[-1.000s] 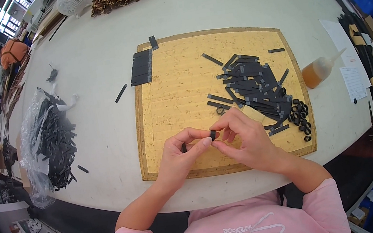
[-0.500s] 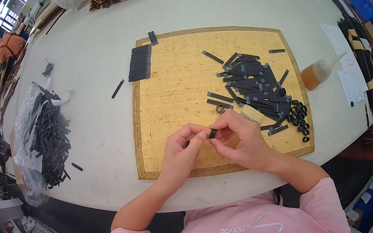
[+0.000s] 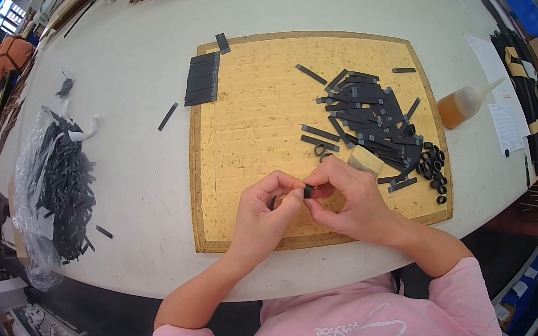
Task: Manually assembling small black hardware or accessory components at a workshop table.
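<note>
Over the near part of a yellow board (image 3: 250, 129), my left hand (image 3: 263, 211) and my right hand (image 3: 350, 199) meet fingertip to fingertip. Both pinch a small curled black strip (image 3: 309, 192), mostly covered by my fingers. Another dark bit shows within the curl of my left fingers; I cannot tell if it is a separate piece. Just beyond my right hand lie a tan square pad (image 3: 365, 160) and a heap of flat black strips (image 3: 367, 109) with greyish ends. To its right is a cluster of small black loops (image 3: 433, 164).
Flat strips lie side by side (image 3: 203, 79) at the board's far left corner. A clear plastic bag (image 3: 36, 221) spills a pile of black strips (image 3: 71, 196) on the left. A squeeze bottle of amber liquid (image 3: 457, 108) and a paper sheet (image 3: 505, 124) are on the right.
The whole view has shifted slightly. Both hands keep their pinch on the small black strip, whose visible part now looks a little smaller between the fingertips.
</note>
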`<state>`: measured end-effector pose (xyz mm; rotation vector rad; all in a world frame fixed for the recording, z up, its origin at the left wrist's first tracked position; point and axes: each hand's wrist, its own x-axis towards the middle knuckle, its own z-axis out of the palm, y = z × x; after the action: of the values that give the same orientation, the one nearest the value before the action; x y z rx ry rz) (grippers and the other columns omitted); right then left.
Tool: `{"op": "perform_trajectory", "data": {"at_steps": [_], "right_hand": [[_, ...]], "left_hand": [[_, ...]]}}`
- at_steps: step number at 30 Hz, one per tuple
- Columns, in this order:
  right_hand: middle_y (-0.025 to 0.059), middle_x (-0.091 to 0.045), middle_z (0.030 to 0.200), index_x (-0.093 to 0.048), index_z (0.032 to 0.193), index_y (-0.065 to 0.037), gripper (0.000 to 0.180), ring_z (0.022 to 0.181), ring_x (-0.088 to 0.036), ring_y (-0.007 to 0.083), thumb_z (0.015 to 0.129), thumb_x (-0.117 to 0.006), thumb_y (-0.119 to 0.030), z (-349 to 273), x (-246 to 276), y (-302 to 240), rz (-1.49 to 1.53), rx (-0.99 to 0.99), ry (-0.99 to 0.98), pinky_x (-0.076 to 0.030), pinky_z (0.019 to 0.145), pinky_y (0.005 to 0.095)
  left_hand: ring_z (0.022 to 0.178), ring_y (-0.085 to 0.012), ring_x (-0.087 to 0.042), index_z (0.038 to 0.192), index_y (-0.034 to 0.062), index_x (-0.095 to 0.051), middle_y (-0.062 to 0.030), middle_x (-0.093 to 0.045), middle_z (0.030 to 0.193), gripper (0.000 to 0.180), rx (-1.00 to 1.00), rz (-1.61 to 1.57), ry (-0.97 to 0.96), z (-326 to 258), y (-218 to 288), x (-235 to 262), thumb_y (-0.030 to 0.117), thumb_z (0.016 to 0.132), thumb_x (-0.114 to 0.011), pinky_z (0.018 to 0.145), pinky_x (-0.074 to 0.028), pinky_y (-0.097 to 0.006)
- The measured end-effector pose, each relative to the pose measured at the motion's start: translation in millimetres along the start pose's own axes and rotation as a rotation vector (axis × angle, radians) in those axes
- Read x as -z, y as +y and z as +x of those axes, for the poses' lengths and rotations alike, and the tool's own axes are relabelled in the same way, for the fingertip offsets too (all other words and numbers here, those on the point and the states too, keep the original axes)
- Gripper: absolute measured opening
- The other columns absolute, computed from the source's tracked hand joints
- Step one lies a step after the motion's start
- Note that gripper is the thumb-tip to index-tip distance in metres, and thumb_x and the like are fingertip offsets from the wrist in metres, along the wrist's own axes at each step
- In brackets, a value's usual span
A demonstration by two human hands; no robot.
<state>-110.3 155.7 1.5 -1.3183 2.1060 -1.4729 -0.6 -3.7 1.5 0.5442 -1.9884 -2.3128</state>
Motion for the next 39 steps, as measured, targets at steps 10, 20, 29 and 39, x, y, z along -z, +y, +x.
{"op": "perform_trajectory", "data": {"at_steps": [10, 20, 29, 39], "right_hand": [[0.0097, -0.064, 0.094, -0.062, 0.103, 0.0, 0.024, 0.079, -0.074, 0.0187, 0.083, -0.076, -0.002, -0.4, 0.0, 0.0, -0.032, -0.043, 0.004, -0.059, 0.067, 0.0295], [0.0088, -0.068, 0.092, -0.063, 0.106, 0.0, 0.025, 0.079, -0.072, 0.0152, 0.085, -0.075, -0.001, -2.0, 0.3, 2.0, 0.053, -0.113, 0.016, -0.058, 0.069, 0.0274], [0.0078, -0.07, 0.094, -0.064, 0.109, 0.0, 0.025, 0.079, -0.071, 0.0126, 0.086, -0.074, 0.0, -1.8, 2.0, 2.7, 0.181, -0.198, 0.008, -0.057, 0.071, 0.0257], [0.0094, -0.069, 0.096, -0.066, 0.11, 0.0, 0.025, 0.081, -0.072, 0.0154, 0.086, -0.075, -0.001, -3.2, 1.3, 3.7, 0.033, -0.096, 0.006, -0.058, 0.069, 0.0273]], "left_hand": [[0.064, 0.0019, -0.038, 0.101, 0.0036, -0.065, 0.0085, -0.058, 0.075, 0.005, 0.079, -0.02, 0.013, -0.4, 7.5, -5.2, 0.008, 0.099, -0.063, 0.057, -0.029, -0.019], [0.058, 0.0031, -0.034, 0.1, 0.0015, -0.065, 0.0052, -0.066, 0.078, 0.006, -0.08, 0.016, 0.064, 3.6, -7.2, -2.2, 0.007, 0.098, -0.065, 0.05, -0.026, -0.019], [0.058, 0.0041, -0.033, 0.104, 0.0016, -0.067, 0.0047, -0.069, 0.082, 0.01, -0.025, 0.054, 0.048, -1.1, 2.7, -2.1, 0.007, 0.096, -0.068, 0.052, -0.026, -0.017], [0.062, 0.0032, -0.038, 0.102, 0.002, -0.069, 0.009, -0.06, 0.077, 0.008, -0.017, 0.055, 0.019, 2.2, 2.0, -1.5, 0.009, 0.098, -0.069, 0.054, -0.027, -0.018]]}}
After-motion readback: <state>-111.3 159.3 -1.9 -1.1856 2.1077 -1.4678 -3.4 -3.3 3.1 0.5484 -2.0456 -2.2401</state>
